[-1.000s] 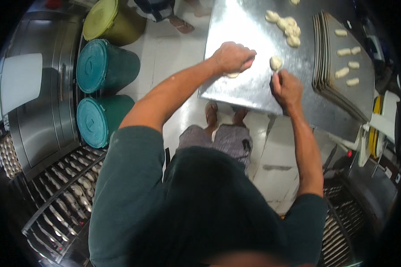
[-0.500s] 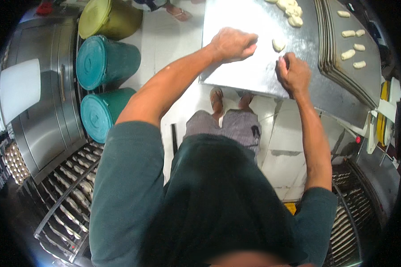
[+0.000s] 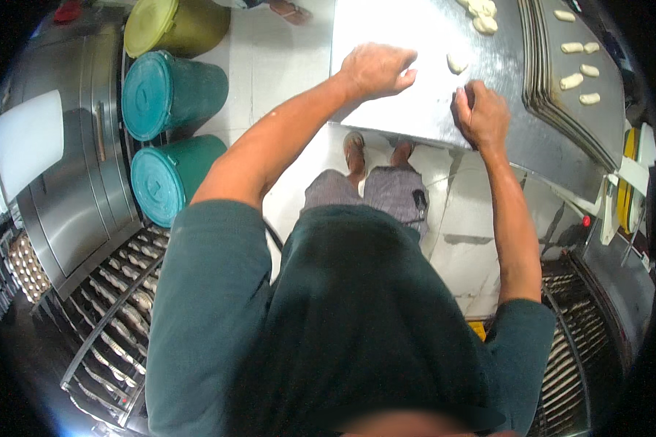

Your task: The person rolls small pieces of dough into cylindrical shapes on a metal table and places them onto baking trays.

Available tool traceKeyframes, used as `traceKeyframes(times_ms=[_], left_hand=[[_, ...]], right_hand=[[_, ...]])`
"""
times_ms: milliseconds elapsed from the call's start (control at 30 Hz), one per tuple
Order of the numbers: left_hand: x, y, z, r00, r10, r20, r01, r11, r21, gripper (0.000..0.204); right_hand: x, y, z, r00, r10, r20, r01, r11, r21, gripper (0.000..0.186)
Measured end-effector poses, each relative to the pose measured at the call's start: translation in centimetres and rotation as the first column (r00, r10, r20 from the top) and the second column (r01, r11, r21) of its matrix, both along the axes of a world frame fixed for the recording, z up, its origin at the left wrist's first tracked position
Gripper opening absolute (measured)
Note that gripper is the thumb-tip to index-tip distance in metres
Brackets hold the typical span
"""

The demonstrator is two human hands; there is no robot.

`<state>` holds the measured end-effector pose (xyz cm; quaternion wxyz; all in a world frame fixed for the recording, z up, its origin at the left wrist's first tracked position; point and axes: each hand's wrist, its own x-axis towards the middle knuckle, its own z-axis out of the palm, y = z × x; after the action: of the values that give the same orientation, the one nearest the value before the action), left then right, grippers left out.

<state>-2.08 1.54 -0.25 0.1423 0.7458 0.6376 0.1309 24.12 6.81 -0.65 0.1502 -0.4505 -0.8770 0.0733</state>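
My left hand [image 3: 377,71] is over the bright metal worktop [image 3: 397,116], knuckles up and fingers curled under, thumb toward the middle. My right hand [image 3: 482,115] is at the worktop's front part, fingers curled in and thumb against them. Whatever either closed hand holds, if anything, is hidden. A small pale oblong piece of dough [image 3: 457,63] lies between and just beyond my hands, touched by neither. Farther back, several dough pieces [image 3: 482,16] lie in a cluster.
Stacked metal trays [image 3: 561,109] stand right, the top one bearing several dough rolls [image 3: 571,81]. Left are two teal lidded bins [image 3: 149,95], a yellow bin [image 3: 153,28] and a steel cabinet [image 3: 80,182]. Loaded racks [image 3: 116,313] flank me. Another person's foot [image 3: 291,12] shows beyond.
The view has shifted slightly. My hands stay nearly in place, both still curled, and the single dough piece remains between and beyond them.
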Motion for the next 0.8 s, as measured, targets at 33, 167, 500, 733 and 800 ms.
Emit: traceKeyframes(times_ms=[33, 167, 500, 733, 800], left_hand=[[0.1, 0.0, 0.3, 1.0, 0.008, -0.001, -0.008, 1.0, -0.027, 0.036], [1.2, -5.3, -0.7, 0.994, 0.054, -0.091, -0.035, 0.98, 0.196, 0.055], [1.0, 3.6, -1.2, 0.987, 0.162, -0.005, -0.153, 0.939, 0.307, 0.076], [3.0, -5.3, -1.3, 0.999, -0.005, -0.044, 0.003, 0.999, -0.04, 0.08], [5.0, -11.4, 0.0, 0.999, 0.04, 0.002, -0.04, 0.999, -0.03, 0.084]], right_hand=[[0.0, -0.1, 0.2, 1.0, 0.008, 0.009, -0.008, 1.0, 0.012, 0.027], [1.2, -4.6, 0.5, 0.997, 0.044, 0.063, -0.049, 0.996, 0.075, 0.054], [-1.3, 3.0, -0.7, 0.99, -0.11, 0.088, 0.105, 0.993, 0.056, 0.076], [1.7, -5.9, -1.2, 0.986, 0.021, 0.164, -0.015, 0.999, -0.039, 0.075], [3.7, -11.6, -0.5, 0.989, 0.03, 0.143, -0.014, 0.993, -0.115, 0.077]])
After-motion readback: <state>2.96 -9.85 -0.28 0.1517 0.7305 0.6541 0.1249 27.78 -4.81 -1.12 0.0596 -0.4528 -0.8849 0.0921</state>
